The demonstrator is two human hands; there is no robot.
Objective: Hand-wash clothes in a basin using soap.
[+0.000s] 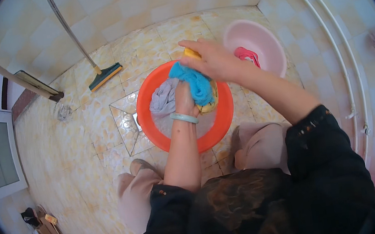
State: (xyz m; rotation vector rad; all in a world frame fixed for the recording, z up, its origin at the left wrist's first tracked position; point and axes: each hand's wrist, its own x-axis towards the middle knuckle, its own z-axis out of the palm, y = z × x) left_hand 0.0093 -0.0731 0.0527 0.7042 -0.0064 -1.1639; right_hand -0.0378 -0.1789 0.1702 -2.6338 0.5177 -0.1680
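Note:
My left hand (185,99) is down in an orange basin (152,137), closed on a bright blue cloth (197,87) with a fuzzy surface. A pale green bangle circles that wrist. Just above the cloth's far end, my right hand (210,58) grips a yellow bar of soap (192,53), its fingertips partly hidden. Whether the soap touches the cloth I cannot tell. A wet lilac-grey cloth (162,97) bunches at the basin's left side, and a yellow patterned cloth (209,106) shows under the blue one. Cloudy water lies at the bottom.
A pink basin (267,32) with a red cloth (246,54) inside stands beyond my right forearm. A floor brush (106,76) and a squeegee (49,93) lean at the far left. A drain cover (129,136) sits beside the orange basin. White pipes (319,9) run down the right wall.

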